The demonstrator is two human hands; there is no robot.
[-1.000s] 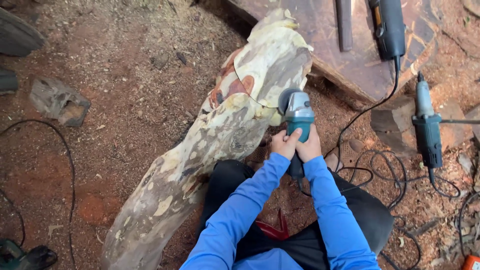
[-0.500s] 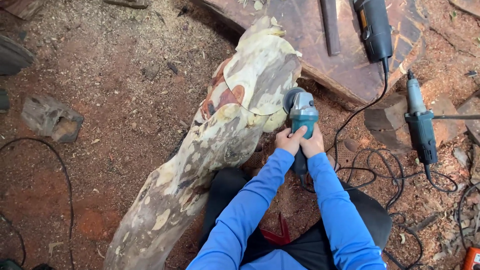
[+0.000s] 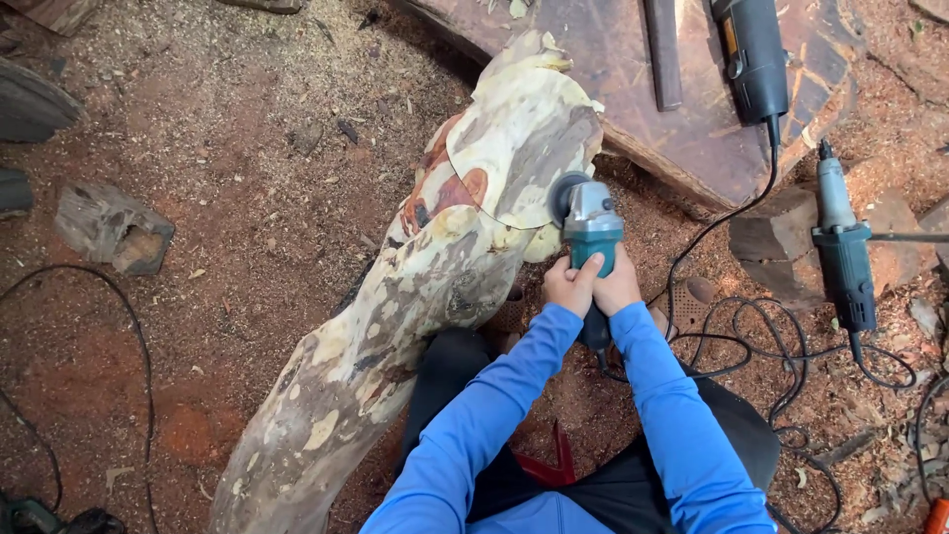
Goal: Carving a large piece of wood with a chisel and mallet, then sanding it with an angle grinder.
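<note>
Gripping the teal grinder [image 3: 591,229], the left hand [image 3: 570,285] and right hand [image 3: 618,284] are both closed tight round its body — its disc touching the right edge of the pale, mottled log [image 3: 435,267] that runs diagonally across the sawdust floor [image 3: 227,178]. Open ground lies left. Right, cables [image 3: 751,341] crowd the ground; beyond, a second teal grinder [image 3: 842,252] and a black tool [image 3: 753,54] on a slab [image 3: 613,59].

Long bright-blue sleeves run to the wrists of both bare hands — left hand [image 3: 568,286], right hand [image 3: 620,287] — above dark trousers.
</note>
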